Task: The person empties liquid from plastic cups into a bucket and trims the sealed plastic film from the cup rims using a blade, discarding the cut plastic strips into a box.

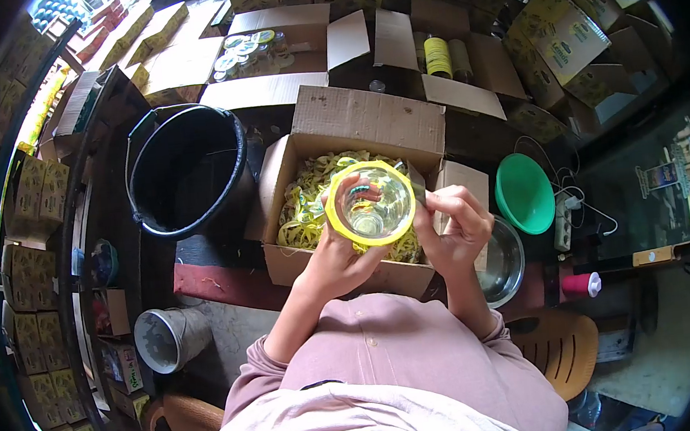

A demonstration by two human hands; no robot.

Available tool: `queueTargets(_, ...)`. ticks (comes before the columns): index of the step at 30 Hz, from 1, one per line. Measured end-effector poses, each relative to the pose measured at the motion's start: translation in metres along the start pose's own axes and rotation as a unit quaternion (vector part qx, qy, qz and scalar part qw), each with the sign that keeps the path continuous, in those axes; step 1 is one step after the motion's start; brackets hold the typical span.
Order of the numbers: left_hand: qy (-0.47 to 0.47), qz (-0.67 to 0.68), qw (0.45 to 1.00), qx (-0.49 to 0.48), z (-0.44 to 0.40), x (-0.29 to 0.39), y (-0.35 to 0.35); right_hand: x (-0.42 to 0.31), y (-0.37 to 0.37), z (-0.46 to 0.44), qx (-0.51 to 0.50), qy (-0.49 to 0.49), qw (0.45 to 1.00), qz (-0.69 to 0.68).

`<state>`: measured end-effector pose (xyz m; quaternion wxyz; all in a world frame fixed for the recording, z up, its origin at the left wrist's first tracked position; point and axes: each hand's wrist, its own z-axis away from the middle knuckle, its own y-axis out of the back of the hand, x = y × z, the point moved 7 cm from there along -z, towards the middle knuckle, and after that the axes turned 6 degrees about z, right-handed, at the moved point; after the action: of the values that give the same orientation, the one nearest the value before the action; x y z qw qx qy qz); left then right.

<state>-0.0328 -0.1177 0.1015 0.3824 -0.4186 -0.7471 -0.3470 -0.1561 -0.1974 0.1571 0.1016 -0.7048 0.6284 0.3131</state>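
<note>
My left hand [336, 259] is wrapped round a clear jar [388, 197] with a yellow rim, its round mouth turned up toward me. Through the clear wall some of the fingers show. At the jar's right side my right hand [457, 230] is closed in a pinch, thumb and forefinger close to the rim. A thin dark sliver shows by those fingertips, too small to name. Below both hands stands an open cardboard box [369, 115], filled with crumpled yellow printed strips [304, 211].
A black bucket [139, 184] stands left of the box. On the right are a green bowl [524, 193], a metal bowl [506, 260], a power strip [562, 225] and a pink spool [581, 284]. Behind, open cartons hold lidded jars [244, 52] and a yellow roll [437, 58].
</note>
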Motion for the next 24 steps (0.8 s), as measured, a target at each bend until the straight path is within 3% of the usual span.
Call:
queueTargets(15,-0.015,0.032,0.999,-0.002,-0.005,0.009,0.000,-0.003,-0.002,-0.008,-0.034,-0.009,0.999,-0.010)
queueTargets(18,0.036,0.037,0.999,0.013,-0.006,0.000,0.000,-0.004,-0.002,-0.009,-0.042,-0.001,0.999,-0.011)
queueTargets(21,0.012,0.008,0.999,-0.036,-0.007,0.007,-0.001,-0.002,-0.004,-0.008,-0.052,-0.005,0.999,-0.013)
queueTargets(24,0.002,0.060,0.998,-0.031,-0.007,0.008,-0.003,0.001,-0.004,-0.008,-0.050,-0.012,0.998,-0.024)
